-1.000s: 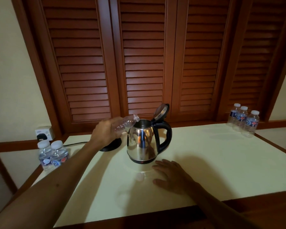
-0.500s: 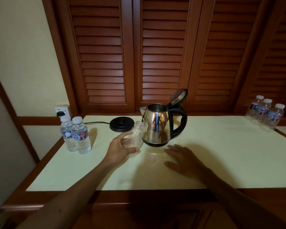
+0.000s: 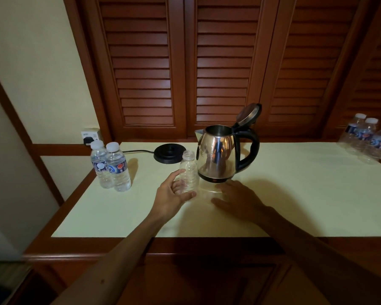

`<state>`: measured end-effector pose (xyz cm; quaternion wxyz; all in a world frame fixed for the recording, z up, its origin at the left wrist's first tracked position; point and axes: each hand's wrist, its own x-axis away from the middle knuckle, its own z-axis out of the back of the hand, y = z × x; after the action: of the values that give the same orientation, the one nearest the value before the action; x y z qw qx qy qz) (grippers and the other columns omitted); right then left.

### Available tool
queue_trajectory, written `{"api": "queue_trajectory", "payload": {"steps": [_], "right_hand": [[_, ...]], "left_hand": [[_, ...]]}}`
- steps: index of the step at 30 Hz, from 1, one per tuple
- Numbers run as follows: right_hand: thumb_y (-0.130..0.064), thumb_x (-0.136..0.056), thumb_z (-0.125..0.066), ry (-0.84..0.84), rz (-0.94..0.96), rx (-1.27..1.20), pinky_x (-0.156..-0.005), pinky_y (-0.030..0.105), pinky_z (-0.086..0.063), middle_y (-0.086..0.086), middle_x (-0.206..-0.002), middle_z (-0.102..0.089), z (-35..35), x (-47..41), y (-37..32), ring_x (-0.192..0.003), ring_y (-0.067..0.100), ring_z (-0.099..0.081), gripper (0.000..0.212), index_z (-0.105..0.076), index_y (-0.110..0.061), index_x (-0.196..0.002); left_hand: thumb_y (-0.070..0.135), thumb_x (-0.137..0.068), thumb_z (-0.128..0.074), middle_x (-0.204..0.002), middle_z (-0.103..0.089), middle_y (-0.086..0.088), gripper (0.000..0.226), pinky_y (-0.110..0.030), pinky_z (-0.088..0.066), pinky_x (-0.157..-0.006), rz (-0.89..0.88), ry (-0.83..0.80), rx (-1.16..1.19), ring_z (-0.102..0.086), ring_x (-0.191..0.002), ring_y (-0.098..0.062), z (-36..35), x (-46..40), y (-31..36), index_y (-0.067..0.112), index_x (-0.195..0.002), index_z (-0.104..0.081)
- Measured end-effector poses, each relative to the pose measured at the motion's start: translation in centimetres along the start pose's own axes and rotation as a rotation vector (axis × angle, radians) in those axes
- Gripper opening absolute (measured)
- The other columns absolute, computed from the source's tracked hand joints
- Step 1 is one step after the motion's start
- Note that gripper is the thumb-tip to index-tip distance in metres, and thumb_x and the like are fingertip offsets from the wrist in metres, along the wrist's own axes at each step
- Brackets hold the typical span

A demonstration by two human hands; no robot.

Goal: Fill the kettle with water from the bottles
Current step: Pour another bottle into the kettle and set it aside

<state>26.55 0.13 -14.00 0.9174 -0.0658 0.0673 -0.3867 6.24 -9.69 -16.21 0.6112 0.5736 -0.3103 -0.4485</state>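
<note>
Kettle upright mid-counter, lid tipped open at 1 o'clock. Left hand grip curled round uncapped clear bottle, upright, just beside kettle at 9 o'clock. Right hand flat on counter, grip wide, holding nothing, at kettle's 6 o'clock. Two capped bottles near left edge, three bottles at far right edge. Black base at kettle's 10 o'clock. Open counter room right of kettle.

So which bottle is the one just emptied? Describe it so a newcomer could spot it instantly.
Start at the steel kettle in the middle of the table. Just to its left stands a clear bottle, upright, with the left hand around its base. Unlike the other bottles, it has no cap and no label.
</note>
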Motion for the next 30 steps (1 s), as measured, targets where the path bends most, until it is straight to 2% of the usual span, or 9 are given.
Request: {"api": "queue_trajectory", "payload": {"steps": [3, 8, 12, 14, 16, 20, 23, 28, 30], "right_hand": [[-0.058, -0.091, -0.048, -0.042, 0.055, 0.044, -0.096, 0.037, -0.043, 0.000, -0.138, -0.047, -0.4, -1.0, -1.6, -0.126, 0.021, -0.043, 0.053, -0.046, -0.031, -0.137], [-0.034, -0.094, -0.057, -0.079, 0.084, -0.080, -0.090, 0.028, -0.043, 0.005, -0.125, -0.055, 0.8, -1.6, -1.6, -0.110, 0.018, -0.054, 0.034, -0.060, -0.017, -0.123], [-0.015, -0.094, -0.056, 0.201, 0.195, -0.352, -0.077, 0.033, -0.046, 0.003, -0.097, -0.061, 3.8, -1.9, -2.4, -0.086, 0.009, -0.055, 0.015, -0.066, -0.008, -0.102], [-0.019, -0.093, -0.055, 0.254, 0.142, -0.436, -0.079, 0.030, -0.044, -0.003, -0.102, -0.059, 6.3, -2.5, -3.7, -0.093, 0.011, -0.055, 0.023, -0.066, -0.013, -0.112], [-0.017, -0.092, -0.059, 0.304, 0.168, -0.435, -0.082, 0.026, -0.040, -0.001, -0.112, -0.059, 8.2, -3.1, -4.8, -0.099, 0.012, -0.054, 0.033, -0.063, -0.012, -0.124], [-0.008, -0.092, -0.059, 0.288, 0.285, -0.376, -0.091, 0.021, -0.035, -0.001, -0.123, -0.058, 10.1, -4.1, -6.7, -0.107, 0.009, -0.050, 0.037, -0.061, -0.012, -0.128], [-0.002, -0.089, -0.059, 0.206, 0.327, -0.242, -0.099, 0.029, -0.037, 0.000, -0.128, -0.058, 10.4, -4.8, -7.2, -0.118, 0.015, -0.049, 0.040, -0.062, -0.016, -0.127], [0.005, -0.086, -0.061, 0.127, 0.392, -0.141, -0.100, 0.034, -0.043, 0.005, -0.127, -0.061, 11.4, -5.4, -7.9, -0.118, 0.018, -0.053, 0.041, -0.066, -0.013, -0.123], [0.008, -0.086, -0.057, 0.102, 0.393, -0.098, -0.098, 0.030, -0.044, 0.006, -0.127, -0.062, 11.8, -5.6, -8.2, -0.118, 0.019, -0.055, 0.042, -0.066, -0.011, -0.121]], "left_hand": [[0.012, -0.071, -0.089, -0.116, -0.072, -0.001, 0.075, -0.040, -0.057, -0.095, -0.019, 0.004, -0.014, -0.070, -0.104, -0.015, -0.1, 0.1, 0.1, 0.029, -0.135, -0.054], [0.012, -0.071, -0.088, -0.114, -0.072, 0.000, 0.073, -0.041, -0.057, -0.096, -0.034, 0.005, -0.005, -0.070, -0.104, -0.017, -0.1, 0.0, 0.1, 0.029, -0.134, -0.055], [0.003, -0.071, -0.087, -0.108, -0.074, -0.004, 0.071, -0.042, -0.057, -0.094, -0.043, 0.005, 0.030, -0.072, -0.100, -0.020, -0.1, 0.1, 0.1, 0.032, -0.129, -0.057], [0.001, -0.070, -0.086, -0.107, -0.074, -0.006, 0.072, -0.043, -0.057, -0.094, -0.034, -0.001, 0.044, -0.072, -0.100, -0.022, -0.1, 0.1, 0.0, 0.033, -0.128, -0.058], [0.006, -0.068, -0.089, -0.109, -0.074, -0.007, 0.074, -0.045, -0.056, -0.096, -0.024, -0.004, 0.047, -0.071, -0.101, -0.024, 0.0, 0.0, 0.0, 0.032, -0.131, -0.059], [0.025, -0.058, -0.092, -0.114, -0.073, -0.008, 0.090, -0.048, -0.053, -0.100, -0.016, -0.013, 0.055, -0.069, -0.107, -0.025, 0.0, 0.0, -0.1, 0.028, -0.140, -0.055], [0.016, -0.063, -0.091, -0.115, -0.073, -0.007, 0.087, -0.044, -0.053, -0.100, -0.020, -0.009, 0.055, -0.069, -0.108, -0.023, 0.0, 0.1, -0.1, 0.028, -0.140, -0.054], [0.003, -0.070, -0.087, -0.113, -0.074, -0.005, 0.084, -0.038, -0.055, -0.098, -0.019, -0.017, 0.064, -0.070, -0.106, -0.021, 0.0, 0.0, -0.1, 0.024, -0.143, -0.052], [0.002, -0.071, -0.086, -0.114, -0.073, -0.004, 0.086, -0.031, -0.056, -0.095, -0.016, -0.017, 0.067, -0.071, -0.105, -0.019, 0.0, 0.0, 0.0, 0.022, -0.145, -0.049]]}}
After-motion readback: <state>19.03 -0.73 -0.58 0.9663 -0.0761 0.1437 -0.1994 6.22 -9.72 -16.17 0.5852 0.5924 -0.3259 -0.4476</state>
